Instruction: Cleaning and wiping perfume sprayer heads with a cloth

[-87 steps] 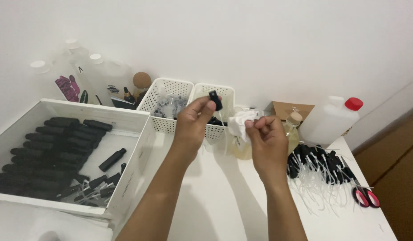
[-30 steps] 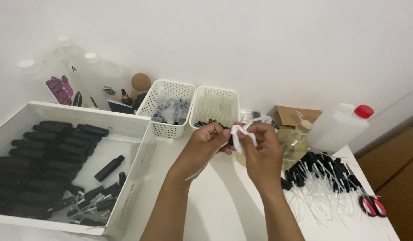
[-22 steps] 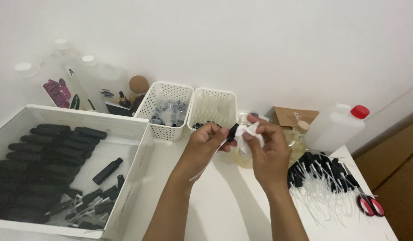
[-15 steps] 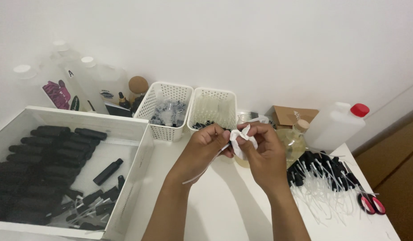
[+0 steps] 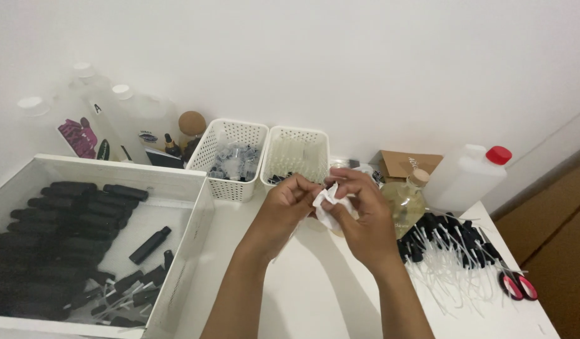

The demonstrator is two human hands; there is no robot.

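Note:
Over the middle of the white table (image 5: 315,295), my left hand (image 5: 285,207) and my right hand (image 5: 359,213) meet around a crumpled white tissue (image 5: 326,207). Both hands pinch it between fingertips; whatever small item is wrapped inside is hidden. Just behind the hands stand two white perforated baskets, the left basket (image 5: 233,157) holding small dark and clear parts, the right basket (image 5: 297,157) holding clear parts with a few black ones.
A large white tray (image 5: 177,188) with rows of black bottles sits at left. Black pump caps with clear tubes (image 5: 446,251) lie at right beside red-handled scissors (image 5: 516,285). Behind are a white jug with red cap (image 5: 468,176), a glass bottle of yellowish liquid (image 5: 406,201), a brown box (image 5: 403,164) and clear jugs (image 5: 120,119).
My left hand came down from the right basket to meet the right hand. Both hands have since worked the tissue, which now looks bunched tighter and sits lower.

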